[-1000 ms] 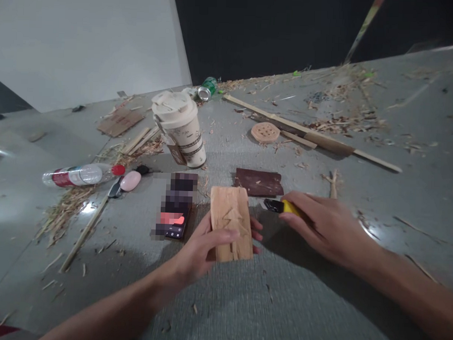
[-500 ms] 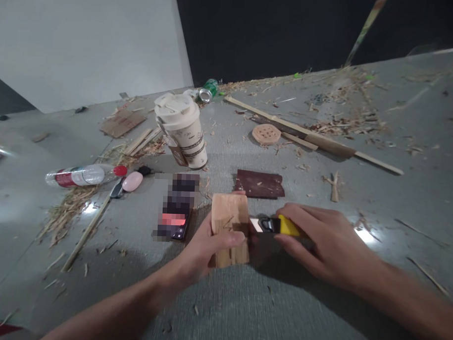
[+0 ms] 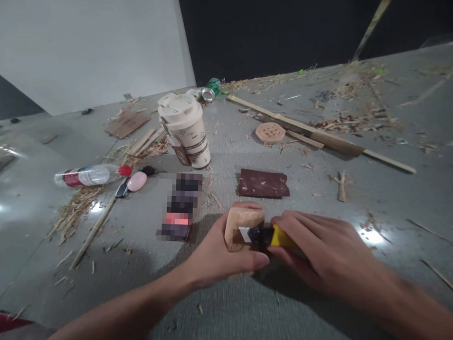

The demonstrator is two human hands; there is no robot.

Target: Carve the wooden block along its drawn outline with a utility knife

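Observation:
My left hand point(image 3: 223, 254) is closed around a pale wood block point(image 3: 235, 222), thumb along its near side and fingers on the far side. A yellow utility knife point(image 3: 280, 236) is gripped in my right hand point(image 3: 320, 247), pointing left. Its short blade lies over the block's upturned face; whether it cuts in, I cannot tell. Just beyond my hands rests a dark reddish-brown flat piece point(image 3: 263, 183) with ragged ends. A phone point(image 3: 182, 205), its screen blurred out, lies left of the block.
A lidded paper cup point(image 3: 186, 134) stands behind the phone. Left are a plastic bottle point(image 3: 94, 175) and a pink oval object point(image 3: 137, 182). A round carved wooden disc point(image 3: 270, 133), long wooden strips point(image 3: 305, 128), a green can point(image 3: 210, 90) and scattered shavings lie farther back.
My left hand has turned the block and shifted it right, so a different face points up. The knife blade, earlier at the block's right edge, now lies over that face.

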